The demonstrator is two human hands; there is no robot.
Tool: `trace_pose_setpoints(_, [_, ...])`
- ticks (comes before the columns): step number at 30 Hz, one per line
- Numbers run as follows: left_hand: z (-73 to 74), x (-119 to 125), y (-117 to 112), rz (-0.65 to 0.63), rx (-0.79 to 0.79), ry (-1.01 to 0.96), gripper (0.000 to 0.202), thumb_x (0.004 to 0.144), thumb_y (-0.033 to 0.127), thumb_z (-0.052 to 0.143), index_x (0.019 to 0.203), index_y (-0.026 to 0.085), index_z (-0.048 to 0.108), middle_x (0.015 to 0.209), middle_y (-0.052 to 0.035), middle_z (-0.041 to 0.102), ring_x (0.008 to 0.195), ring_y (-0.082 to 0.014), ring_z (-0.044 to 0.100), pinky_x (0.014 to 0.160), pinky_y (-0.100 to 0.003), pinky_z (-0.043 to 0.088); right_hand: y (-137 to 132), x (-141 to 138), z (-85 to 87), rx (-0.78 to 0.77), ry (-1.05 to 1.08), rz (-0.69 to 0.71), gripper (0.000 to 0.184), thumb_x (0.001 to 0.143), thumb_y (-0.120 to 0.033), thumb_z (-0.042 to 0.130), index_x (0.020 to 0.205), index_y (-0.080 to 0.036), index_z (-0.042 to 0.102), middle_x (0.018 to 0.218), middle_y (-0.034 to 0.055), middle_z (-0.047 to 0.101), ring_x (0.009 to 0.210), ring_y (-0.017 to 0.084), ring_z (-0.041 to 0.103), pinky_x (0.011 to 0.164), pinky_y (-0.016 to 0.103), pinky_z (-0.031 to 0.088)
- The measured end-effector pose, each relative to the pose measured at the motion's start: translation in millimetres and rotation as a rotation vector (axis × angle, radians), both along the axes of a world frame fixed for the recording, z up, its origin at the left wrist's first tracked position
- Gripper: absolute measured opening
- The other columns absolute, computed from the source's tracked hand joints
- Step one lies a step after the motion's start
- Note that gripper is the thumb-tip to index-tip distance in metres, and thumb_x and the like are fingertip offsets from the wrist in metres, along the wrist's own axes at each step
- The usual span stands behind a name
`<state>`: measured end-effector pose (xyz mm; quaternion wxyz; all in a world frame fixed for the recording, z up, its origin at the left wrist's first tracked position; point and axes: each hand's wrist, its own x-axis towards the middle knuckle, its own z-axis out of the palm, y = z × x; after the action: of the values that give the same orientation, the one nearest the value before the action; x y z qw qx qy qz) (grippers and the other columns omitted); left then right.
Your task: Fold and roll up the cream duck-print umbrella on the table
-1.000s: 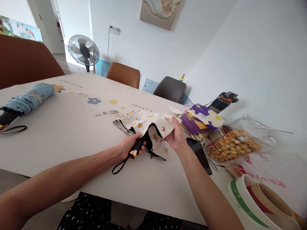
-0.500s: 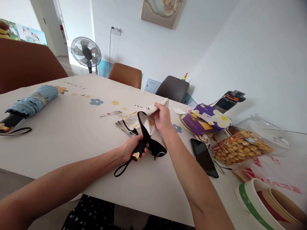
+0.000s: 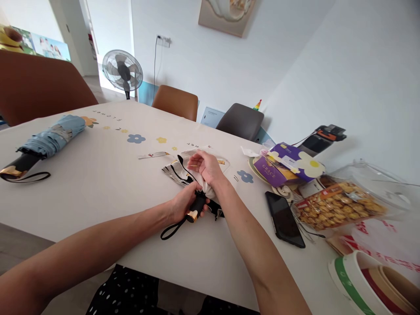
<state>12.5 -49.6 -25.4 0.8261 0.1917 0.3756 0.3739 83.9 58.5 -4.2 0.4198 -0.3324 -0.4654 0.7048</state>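
A folding umbrella with a cream, patterned canopy (image 3: 175, 174) and black edging lies partly gathered in front of me. My left hand (image 3: 187, 202) is closed around its black handle, whose gold-coloured end and wrist loop point toward me. Over the loose cloth is my right hand (image 3: 206, 168), its fingers extended and slightly curved, holding nothing. Whether its palm presses on the cloth I cannot tell. A narrow printed strap (image 3: 154, 155) stretches out left of the canopy. At the table's left lies a blue folded umbrella (image 3: 54, 136) with a black and gold handle.
The white table (image 3: 108, 197) carries a black phone (image 3: 285, 218) on the right. Beyond it are a purple box (image 3: 278, 170), a clear container with packaged snacks (image 3: 344, 205) and a green-striped white tub (image 3: 348, 280). Chairs and a fan (image 3: 123, 70) stand behind the table.
My right hand has let go of the raised canopy cloth and moved left and slightly down over it. The cloth now lies lower. My left hand still grips the handle.
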Motion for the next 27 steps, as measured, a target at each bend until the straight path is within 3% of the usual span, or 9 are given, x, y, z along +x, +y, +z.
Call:
trace_pose_setpoints(4, [5.1, 2, -3, 0.049, 0.069, 0.153, 0.029, 0.077, 0.042, 0.054, 0.078, 0.014, 0.048, 0.066, -0.0014, 0.055, 0.045, -0.0088, 0.051, 0.038, -0.021, 0.042, -8, -6, -0.6, -0.091, -0.138, 0.196, 0.025, 0.081, -0.027, 0.050, 0.064, -0.011, 0.058, 0.064, 0.0078, 0.065, 0.058, 0.018, 0.063, 0.063, 0.035, 0.053])
trace_pose_setpoints(9, [6.6, 4, -4, 0.029, 0.102, 0.279, 0.031, 0.080, 0.043, 0.052, 0.072, 0.015, 0.045, 0.056, -0.0008, 0.054, 0.037, -0.0081, 0.048, 0.035, -0.020, 0.037, -11, -5, 9.8, -0.112, -0.151, 0.269, 0.022, 0.081, -0.023, 0.050, 0.066, -0.010, 0.059, 0.067, 0.0086, 0.065, 0.060, 0.017, 0.063, 0.068, 0.036, 0.053])
trace_pose_setpoints(14, [2.8, 2, -3, 0.007, 0.089, 0.252, 0.026, 0.082, 0.039, 0.050, 0.072, 0.015, 0.045, 0.056, -0.0008, 0.055, 0.038, -0.0087, 0.049, 0.034, -0.020, 0.036, 11, 32, 37.4, 0.188, -0.235, -0.049, 0.009, 0.075, -0.021, 0.054, 0.072, -0.013, 0.058, 0.073, 0.0058, 0.065, 0.065, 0.015, 0.063, 0.073, 0.035, 0.051])
trace_pose_setpoints(17, [-1.7, 2, -2, -0.016, 0.083, 0.215, 0.029, 0.082, 0.042, 0.048, 0.072, 0.015, 0.047, 0.057, -0.0020, 0.055, 0.040, -0.0090, 0.049, 0.037, -0.020, 0.037, 26, 53, 41.7, 0.493, -0.587, -0.300, 0.014, 0.075, -0.025, 0.052, 0.071, -0.015, 0.059, 0.080, 0.0066, 0.066, 0.076, 0.017, 0.062, 0.077, 0.032, 0.046])
trace_pose_setpoints(19, [-2.9, 2, -2, -0.042, 0.078, 0.221, 0.031, 0.083, 0.043, 0.046, 0.071, 0.014, 0.047, 0.056, -0.0025, 0.054, 0.039, -0.0095, 0.049, 0.036, -0.021, 0.037, 30, 54, 34.5, 0.640, -0.894, -0.315, 0.020, 0.078, -0.029, 0.047, 0.070, -0.016, 0.059, 0.083, 0.0075, 0.066, 0.084, 0.020, 0.060, 0.079, 0.033, 0.043])
trace_pose_setpoints(21, [-2.2, 3, -4, -0.050, 0.071, 0.234, 0.032, 0.084, 0.043, 0.045, 0.071, 0.014, 0.047, 0.055, -0.0022, 0.054, 0.038, -0.0095, 0.049, 0.036, -0.021, 0.036, 27, 46, 23.1, 0.686, -1.176, -0.174, 0.025, 0.080, -0.032, 0.044, 0.066, -0.017, 0.058, 0.082, 0.0080, 0.066, 0.084, 0.022, 0.058, 0.080, 0.034, 0.041])
trace_pose_setpoints(23, [-0.2, 4, -5, -0.035, 0.064, 0.233, 0.030, 0.084, 0.042, 0.045, 0.072, 0.015, 0.045, 0.056, -0.0016, 0.053, 0.039, -0.0094, 0.049, 0.036, -0.021, 0.037, 20, 31, 14.1, 0.684, -1.279, 0.102, 0.025, 0.079, -0.033, 0.045, 0.063, -0.018, 0.058, 0.079, 0.0066, 0.066, 0.081, 0.021, 0.058, 0.079, 0.033, 0.041])
trace_pose_setpoints(25, [2.1, 4, -6, 0.001, 0.067, 0.210, 0.026, 0.084, 0.039, 0.046, 0.073, 0.016, 0.044, 0.059, -0.0009, 0.054, 0.040, -0.0090, 0.049, 0.038, -0.022, 0.039, 13, 15, 12.1, 0.668, -1.118, 0.371, 0.025, 0.079, -0.034, 0.047, 0.066, -0.019, 0.061, 0.081, 0.0042, 0.067, 0.080, 0.020, 0.059, 0.078, 0.031, 0.042])
trace_pose_setpoints(27, [4.7, 4, -7, 0.025, 0.075, 0.190, 0.024, 0.084, 0.037, 0.047, 0.074, 0.016, 0.043, 0.060, -0.0003, 0.055, 0.040, -0.0089, 0.049, 0.039, -0.022, 0.040, 8, 4, 17.3, 0.615, -0.858, 0.450, 0.026, 0.081, -0.036, 0.045, 0.080, -0.019, 0.065, 0.090, 0.0029, 0.067, 0.086, 0.018, 0.059, 0.080, 0.029, 0.042])
